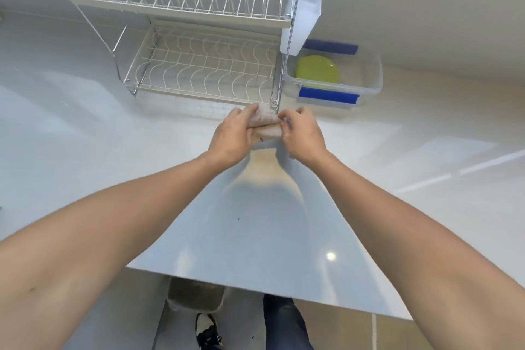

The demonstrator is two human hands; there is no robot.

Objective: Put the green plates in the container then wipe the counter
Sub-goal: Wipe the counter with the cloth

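Note:
A small pale pinkish cloth [265,123] is bunched between both hands just above the white counter [255,221], in front of the dish rack. My left hand [231,138] grips its left side with curled fingers. My right hand [302,135] pinches its right edge. Green plates [317,70] lie stacked inside a clear plastic container [376,77] with blue handles, on the counter to the right of the rack.
A two-tier white wire dish rack [199,65] stands at the back centre, with a white plastic holder [305,8] on its right side. The counter's near edge runs across the bottom, with the floor and a person's legs and shoe below it.

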